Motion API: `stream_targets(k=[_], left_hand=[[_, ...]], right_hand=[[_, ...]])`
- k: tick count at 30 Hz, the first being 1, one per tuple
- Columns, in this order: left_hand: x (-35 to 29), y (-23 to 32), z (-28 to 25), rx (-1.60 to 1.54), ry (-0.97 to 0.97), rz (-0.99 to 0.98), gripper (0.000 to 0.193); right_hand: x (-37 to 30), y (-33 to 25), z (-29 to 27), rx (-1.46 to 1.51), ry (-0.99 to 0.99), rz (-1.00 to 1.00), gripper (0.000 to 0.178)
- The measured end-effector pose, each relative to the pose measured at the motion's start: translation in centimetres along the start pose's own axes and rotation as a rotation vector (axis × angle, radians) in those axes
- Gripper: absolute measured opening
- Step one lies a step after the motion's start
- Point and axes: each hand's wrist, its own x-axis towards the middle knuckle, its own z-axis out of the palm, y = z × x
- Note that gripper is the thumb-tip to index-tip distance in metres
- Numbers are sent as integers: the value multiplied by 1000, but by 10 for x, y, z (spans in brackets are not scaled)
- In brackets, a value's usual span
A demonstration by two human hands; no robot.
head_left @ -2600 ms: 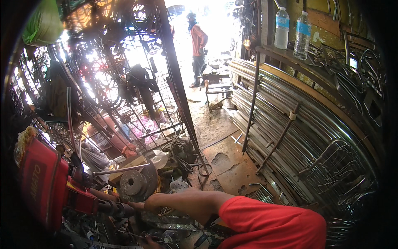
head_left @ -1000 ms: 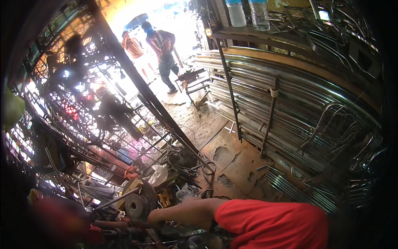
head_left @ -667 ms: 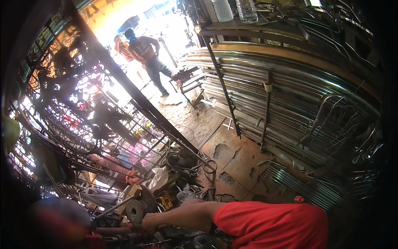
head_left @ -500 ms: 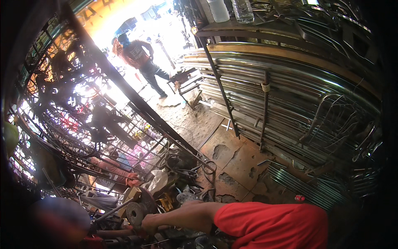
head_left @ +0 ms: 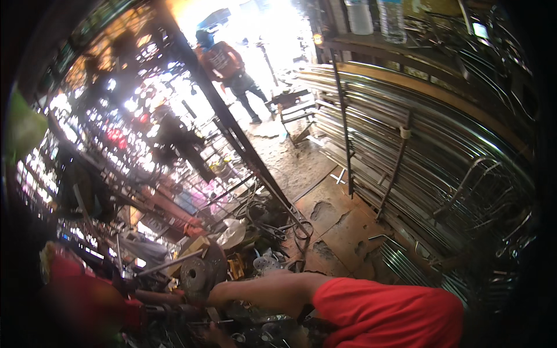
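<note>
My right arm, in a red sleeve [head_left: 389, 310], reaches left across the lower part of the view. My right hand [head_left: 218, 294] is beside a thick grey disc with a centre hole [head_left: 195, 272]. The hand's fingers are lost in shadow among dark metal parts, so what they hold does not show. Behind the disc lies a wooden block [head_left: 188, 253]. A blurred red shape [head_left: 87, 296] fills the lower left corner, very near the camera. My left hand cannot be picked out there.
Long metal tubes [head_left: 418, 127] are stacked in a rack on the right, with thinner rods [head_left: 400, 264] below. Bottles [head_left: 391, 22] stand on a shelf. Left, a grille [head_left: 232, 139] hung with clutter divides off the bright outside, where a person [head_left: 229, 66] stands. Floor tiles [head_left: 333, 232] are broken.
The view has swung, shifting most of the scene to the right. A large red shape has come into the lower left. The person outside has changed pose. My right hand remains near the disc.
</note>
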Motion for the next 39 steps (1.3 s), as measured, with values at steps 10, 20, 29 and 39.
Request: stream_targets(k=[10, 20, 29, 39], left_hand=[[7, -25, -9, -119, -12, 29, 63], [24, -58, -10, -165, -34, 60, 62], [28, -60, -1, -343, 21, 12, 58], [-45, -123, -26, -228, 101, -250, 22]], right_hand=[[-5, -2, 13, 107, -27, -9, 51], [-7, 0, 17, 158, -50, -3, 51], [-7, 3, 10, 161, -48, -13, 50], [-11, 9, 3, 156, -47, -10, 50]])
